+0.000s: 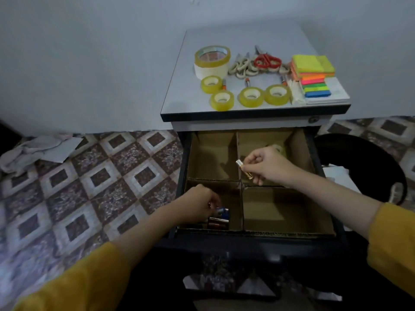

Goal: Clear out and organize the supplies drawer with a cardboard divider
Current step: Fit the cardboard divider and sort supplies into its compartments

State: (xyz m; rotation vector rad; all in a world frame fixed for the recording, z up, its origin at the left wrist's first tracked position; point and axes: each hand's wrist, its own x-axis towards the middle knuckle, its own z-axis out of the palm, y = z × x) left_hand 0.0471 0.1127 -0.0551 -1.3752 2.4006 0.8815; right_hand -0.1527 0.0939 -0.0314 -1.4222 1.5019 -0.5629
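Observation:
The open drawer (323, 176) holds a cardboard divider (239, 167) that splits it into several compartments. Several batteries (219, 219) lie in the near left compartment. My left hand (198, 204) reaches into that compartment, fingers curled down at a blue battery (222, 211); whether it grips it I cannot tell. Above the middle of the divider, my right hand (265, 166) pinches a gold and silver battery (244, 169). A small tape roll (278, 149) sits in the far right compartment, partly hidden behind my right hand.
On the cabinet top (179, 90) lie a big tape roll (212, 60), several small tape rolls (250, 96), scissors (266, 61), sticky notes (312, 66), colour tabs (316, 88) and loose batteries (247, 82). A black round object (368, 162) stands right of the drawer. Crumpled paper (36, 151) lies on the tiled floor.

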